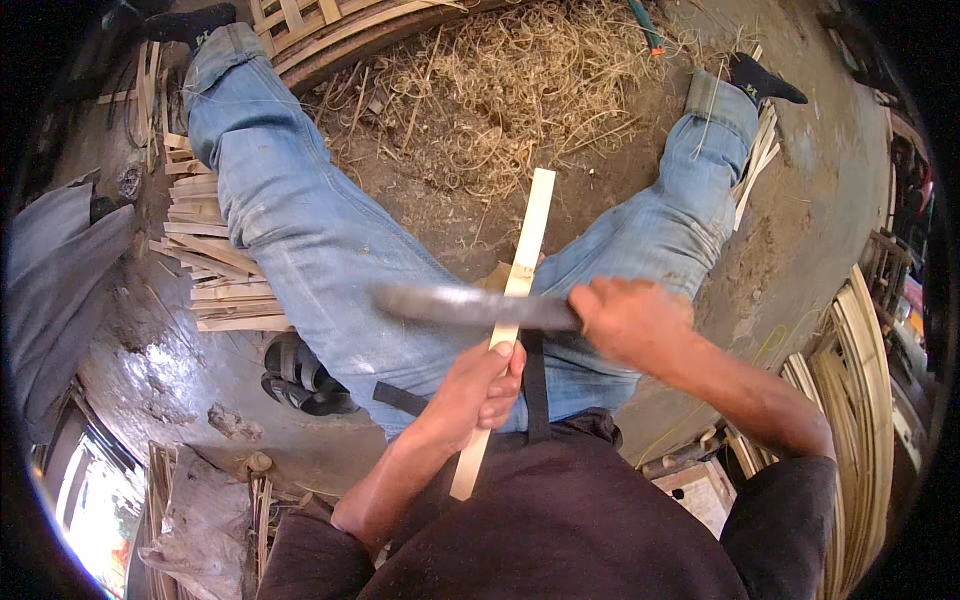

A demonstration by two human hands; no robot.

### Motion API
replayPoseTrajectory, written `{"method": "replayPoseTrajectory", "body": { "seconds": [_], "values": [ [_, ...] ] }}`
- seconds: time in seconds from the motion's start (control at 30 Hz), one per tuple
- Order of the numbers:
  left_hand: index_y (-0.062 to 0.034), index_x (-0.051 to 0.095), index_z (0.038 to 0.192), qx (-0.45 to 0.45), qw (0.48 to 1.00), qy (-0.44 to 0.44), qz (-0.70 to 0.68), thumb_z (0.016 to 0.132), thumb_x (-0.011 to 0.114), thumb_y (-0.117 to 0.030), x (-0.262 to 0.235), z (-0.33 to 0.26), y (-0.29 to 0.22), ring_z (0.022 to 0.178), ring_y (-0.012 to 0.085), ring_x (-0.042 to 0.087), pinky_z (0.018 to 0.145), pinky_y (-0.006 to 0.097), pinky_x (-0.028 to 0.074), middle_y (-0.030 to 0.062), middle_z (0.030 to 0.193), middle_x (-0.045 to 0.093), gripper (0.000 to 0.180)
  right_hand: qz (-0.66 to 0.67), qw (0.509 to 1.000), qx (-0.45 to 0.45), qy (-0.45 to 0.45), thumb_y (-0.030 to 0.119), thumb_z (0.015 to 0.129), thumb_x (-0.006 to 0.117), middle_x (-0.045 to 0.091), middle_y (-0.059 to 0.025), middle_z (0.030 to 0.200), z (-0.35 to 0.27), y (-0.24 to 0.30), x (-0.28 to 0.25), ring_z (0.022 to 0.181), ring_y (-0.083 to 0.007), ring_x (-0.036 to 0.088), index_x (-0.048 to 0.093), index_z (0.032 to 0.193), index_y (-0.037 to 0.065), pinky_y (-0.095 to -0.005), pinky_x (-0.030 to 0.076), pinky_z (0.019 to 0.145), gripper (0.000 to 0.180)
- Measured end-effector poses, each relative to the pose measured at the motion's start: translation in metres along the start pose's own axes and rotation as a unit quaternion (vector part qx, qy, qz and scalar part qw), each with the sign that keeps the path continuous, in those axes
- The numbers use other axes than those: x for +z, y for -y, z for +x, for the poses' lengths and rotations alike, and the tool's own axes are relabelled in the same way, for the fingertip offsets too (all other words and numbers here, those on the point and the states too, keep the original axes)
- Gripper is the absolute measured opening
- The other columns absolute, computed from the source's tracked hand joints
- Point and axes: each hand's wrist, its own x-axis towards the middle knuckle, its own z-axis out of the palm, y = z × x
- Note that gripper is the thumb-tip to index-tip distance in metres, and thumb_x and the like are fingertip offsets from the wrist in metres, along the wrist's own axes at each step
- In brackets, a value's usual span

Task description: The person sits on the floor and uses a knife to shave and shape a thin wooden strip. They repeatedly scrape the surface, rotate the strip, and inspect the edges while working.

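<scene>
Currently, seated on the ground, legs spread:
left hand (480,385): fist closed round bamboo strip (520,285); strip runs lengthwise over the lap, far end pointing toward the shavings pile (500,90)
right hand (625,320): clamped on handle of knife (460,305); blade lies crosswise on the strip, just above the left fist
left of leg: stacked slats (215,270)

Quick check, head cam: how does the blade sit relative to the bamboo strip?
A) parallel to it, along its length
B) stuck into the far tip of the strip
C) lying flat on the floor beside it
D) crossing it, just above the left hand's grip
D: the right hand holds the blade roughly level, crossing the upright bamboo strip just above where the left hand grips it.
</scene>
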Motion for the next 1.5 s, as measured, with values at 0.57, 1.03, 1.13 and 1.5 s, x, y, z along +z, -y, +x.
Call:
{"method": "replayPoseTrajectory", "body": {
  "seconds": [0.57,1.03,1.13,1.5],
  "values": [
    [-0.0127,0.045,0.090,-0.021,0.999,0.038,-0.017,0.100,0.048,-0.037,0.002,0.001,0.003,0.049,0.0019,0.025,0.042,0.019,0.022,-0.0085,0.065,0.030,0.027,-0.091,0.994,-0.014,-0.051,0.017,0.083,0.059,0.062,-0.0120,0.076,0.002,0.004,-0.010,0.069,-0.0301,0.069,0.054,0.090,0.007,-0.0420,0.055,0.055,0.013],
    [-0.0031,0.051,0.111,0.005,0.999,0.035,0.023,0.103,0.043,-0.029,0.003,-0.006,-0.005,0.052,0.0020,0.029,0.044,0.019,0.027,-0.0069,0.070,0.033,0.028,-0.092,0.995,-0.022,-0.042,0.013,0.079,0.064,0.060,-0.0142,0.076,-0.001,-0.014,0.003,0.069,-0.0338,0.065,0.051,0.089,0.006,-0.0450,0.053,0.057,0.018],
    [-0.0054,0.050,0.103,-0.003,0.999,0.030,0.010,0.102,0.044,-0.031,0.006,-0.007,-0.005,0.051,0.0017,0.027,0.044,0.019,0.025,-0.0076,0.068,0.031,0.027,-0.026,0.999,0.024,-0.041,0.016,0.082,0.061,0.062,-0.0153,0.078,-0.003,-0.007,0.004,0.069,-0.0337,0.067,0.052,0.091,0.006,-0.0448,0.054,0.056,0.016],
    [-0.0064,0.049,0.100,0.015,1.000,0.022,0.009,0.102,0.047,-0.035,0.006,-0.007,-0.003,0.050,0.0013,0.026,0.043,0.019,0.023,-0.0085,0.066,0.029,0.029,-0.025,0.999,0.020,0.017,0.015,0.085,0.056,0.063,-0.0196,0.080,-0.006,-0.008,0.002,0.072,-0.0386,0.067,0.051,0.096,0.003,-0.0480,0.054,0.060,0.017]
  ]
}}
